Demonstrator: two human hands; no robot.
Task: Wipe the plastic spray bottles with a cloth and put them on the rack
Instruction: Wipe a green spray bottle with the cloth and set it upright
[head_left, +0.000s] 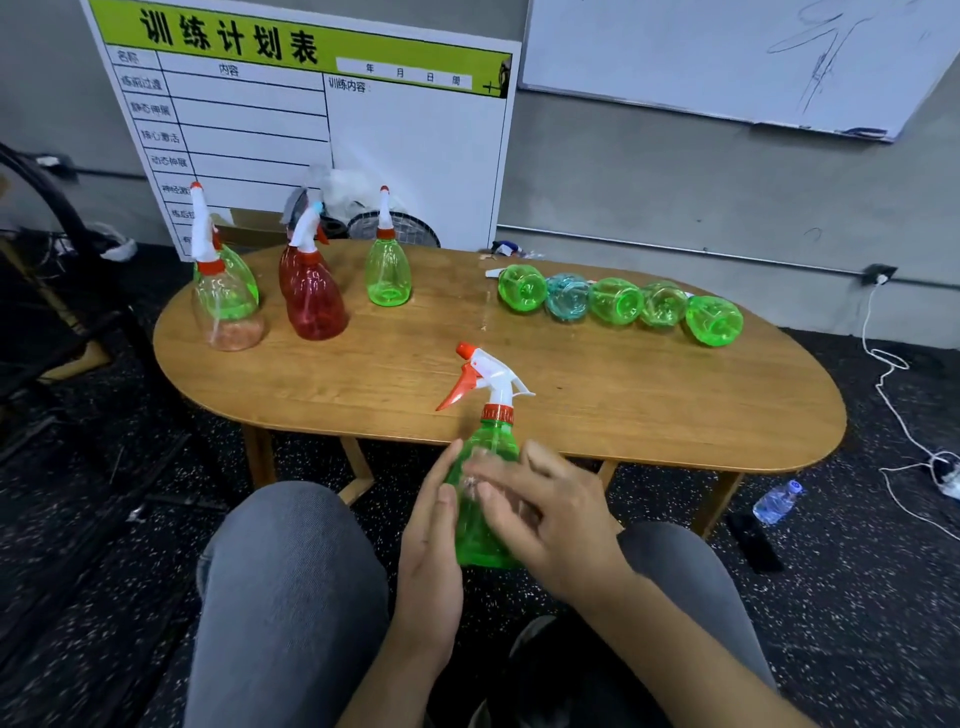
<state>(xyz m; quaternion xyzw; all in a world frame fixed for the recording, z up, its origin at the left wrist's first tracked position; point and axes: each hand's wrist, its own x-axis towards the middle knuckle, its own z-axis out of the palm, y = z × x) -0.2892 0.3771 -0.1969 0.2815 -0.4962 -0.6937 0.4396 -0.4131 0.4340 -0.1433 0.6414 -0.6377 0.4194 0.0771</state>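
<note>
Green spray bottle (480, 514), upright, held in front of the knees just short of the near edge of the desk (597, 415); white trigger head with red nozzle and red collar on top, pointing up and left. Clear thin plastic, seemingly empty, so judged light, springy under a squeeze, and smooth enough to slip. Safest purchase probably round the wide lower body, or at the red collar where the neck narrows; better not to lift by the trigger, which would likely pivot.

Left hand (434, 540) flat against the bottle's left flank, fingers nearly straight, pressing more than gripping. Right hand (550, 519) on the right flank, fingers spread and lightly bent across the front, thumb side behind; grip loose, more cradle than clamp. No cloth plainly visible; something pale and blurred under the right fingertips, impossible to say what.

Further out on the desk: five upright bottles at the far left, a clear one (228, 306) in front of a green one, two red ones (314, 301) close together, a lone green one (388, 270) beside them. At the far right, a row of lying bottles (618, 304), bases toward the camera, touching side by side, four green and one blue. No rack in sight.

Beyond: a printed board and a whiteboard against the wall, a water bottle (776, 501) and a white cable on the floor.
</note>
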